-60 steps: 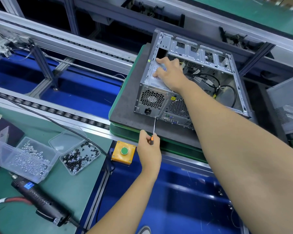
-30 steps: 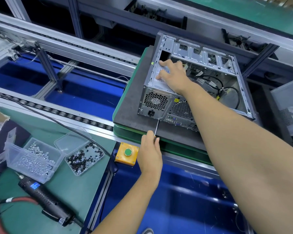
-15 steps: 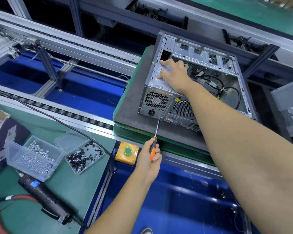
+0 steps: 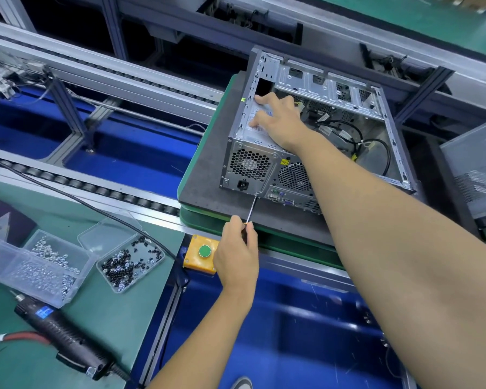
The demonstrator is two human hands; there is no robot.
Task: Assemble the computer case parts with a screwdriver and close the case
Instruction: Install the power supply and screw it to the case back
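The computer case (image 4: 314, 130) lies on its side on a dark mat (image 4: 205, 175) atop a green pallet (image 4: 298, 245) on the conveyor line, its open side facing up, so the closing is clearly not done. The left hand (image 4: 237, 254) has its grip curled round the handle of a slim screwdriver (image 4: 251, 207), whose shaft runs up to the lower edge of the rear panel, just beside the power socket of the power supply (image 4: 250, 167); I take it a rear screw of that unit is being driven. The right hand (image 4: 278, 122) rests on top of the power supply inside the case, fingers spread flat and pressing it down. Loose black cables (image 4: 376, 153) lie in the bay, and whether anything there needs fixing I cannot tell. What looks like the side panel (image 4: 477, 167) stands just off the pallet's far right edge, not yet fitted. On the green bench (image 4: 110, 318) at the near left stand a clear tub of silver screws (image 4: 40, 270) and a shallow tray of black screws (image 4: 129, 262), with an electric screwdriver (image 4: 62, 332) lying near the bench's front edge. A yellow box with a green push button (image 4: 204, 251) sits on the rail just beside the left hand, near enough to be knocked. A black cord (image 4: 68, 196) crosses the rollers towards the bench.
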